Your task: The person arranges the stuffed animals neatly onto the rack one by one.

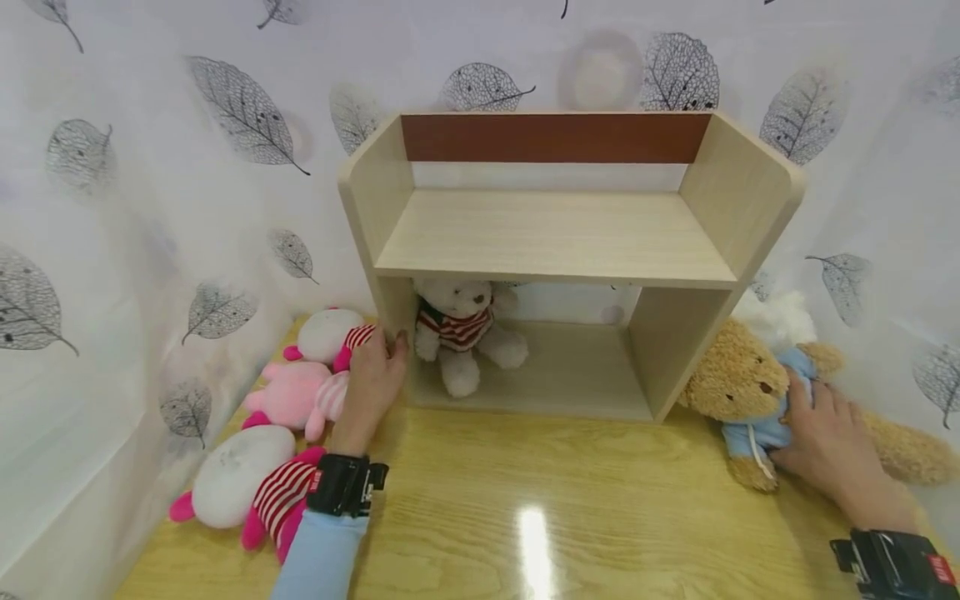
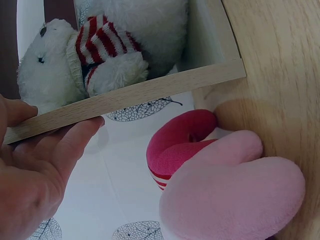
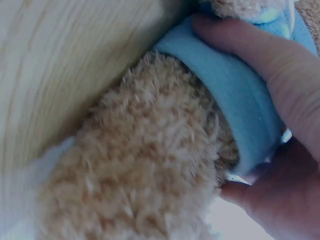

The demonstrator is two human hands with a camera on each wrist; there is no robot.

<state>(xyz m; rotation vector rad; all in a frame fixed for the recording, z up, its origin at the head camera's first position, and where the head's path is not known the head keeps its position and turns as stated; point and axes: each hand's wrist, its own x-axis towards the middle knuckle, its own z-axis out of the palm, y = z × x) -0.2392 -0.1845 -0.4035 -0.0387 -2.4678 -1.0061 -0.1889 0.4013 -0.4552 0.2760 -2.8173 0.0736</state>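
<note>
Black wrist strap (image 1: 896,560) sits closest, at the bottom right. Just above, I see the right hand (image 1: 832,442), its fingers curled around the brown bear (image 1: 731,371) lying on the counter (image 1: 600,500). Left of the middle, the left hand's (image 1: 372,379) fingers pinch the shelf (image 1: 555,233) side, near a white bear (image 1: 456,333) inside.

Wooden table (image 1: 570,483) bearing a shelf unit (image 1: 555,233)
Plush toys (image 1: 288,396) lie left, brown bear (image 1: 738,375) right; white bear (image 1: 491,346) sits inside.

Head view forward, down — wrist views close, sharing with it shelf (image 1: 555,237) (left), bear (image 1: 744,382) (right).
</note>
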